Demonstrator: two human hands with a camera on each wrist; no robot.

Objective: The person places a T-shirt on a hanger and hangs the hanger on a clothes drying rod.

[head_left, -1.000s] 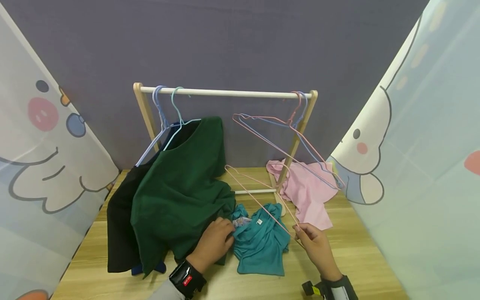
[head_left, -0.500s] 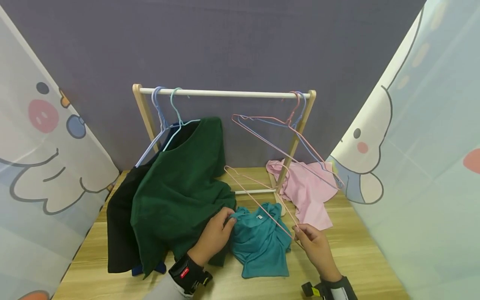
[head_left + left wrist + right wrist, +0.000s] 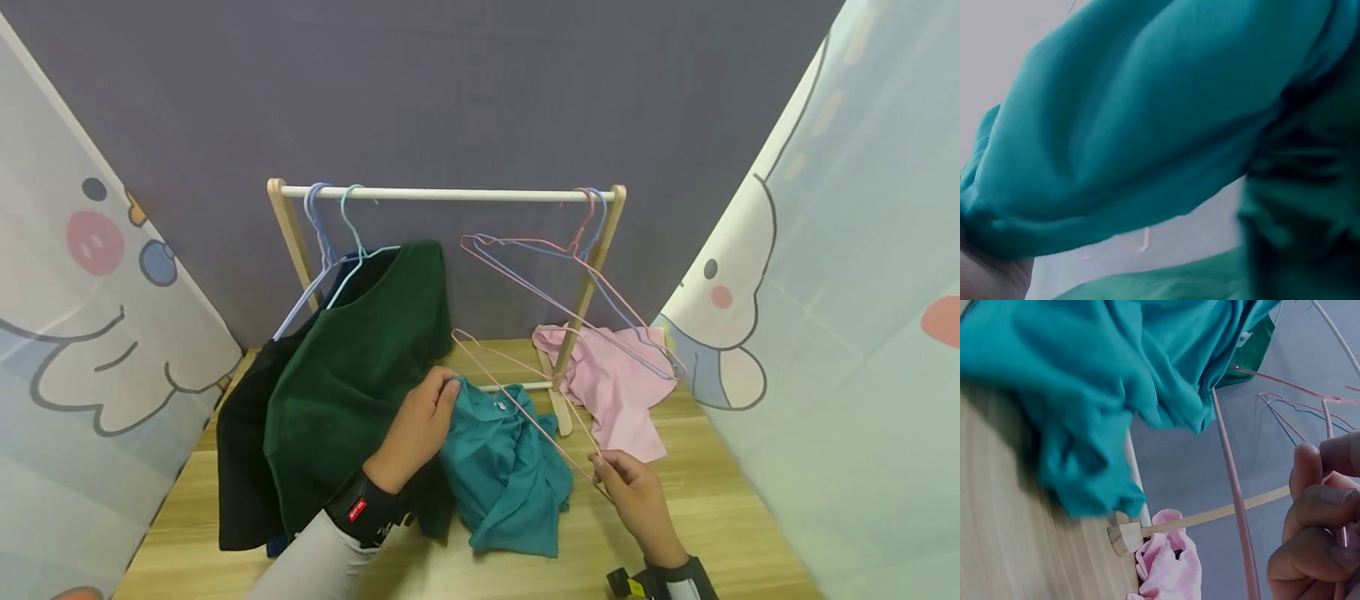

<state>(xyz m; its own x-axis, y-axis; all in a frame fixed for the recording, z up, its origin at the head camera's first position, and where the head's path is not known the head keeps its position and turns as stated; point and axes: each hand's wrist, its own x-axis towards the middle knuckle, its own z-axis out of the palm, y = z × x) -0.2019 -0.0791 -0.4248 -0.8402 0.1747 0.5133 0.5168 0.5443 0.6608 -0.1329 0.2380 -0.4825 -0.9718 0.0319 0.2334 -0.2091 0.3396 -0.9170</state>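
My left hand (image 3: 415, 425) pinches the edge of a teal shirt (image 3: 498, 483) near its collar, lifting that side while the lower part hangs toward the table. In the left wrist view the teal cloth (image 3: 1122, 125) fills most of the picture and hides the fingertips. My right hand (image 3: 636, 504) holds a pink wire hanger (image 3: 1235, 487) by one end, thumb against fingers. From the head, the hanger crosses over the shirt, its far corner beyond the collar. Whether any of it is inside the shirt I cannot tell.
A garment rack (image 3: 450, 194) stands behind. Dark green (image 3: 337, 392) and black (image 3: 243, 475) garments hang on its left. A red-pink hanger (image 3: 615, 293) and a blue one hang bare at right. A pink garment (image 3: 618, 392) lies on the wooden table (image 3: 720, 533) by the right foot.
My left hand has taken hold of the teal shirt and raised its collar side upward and slightly left. The right hand and its pink hanger have hardly moved.
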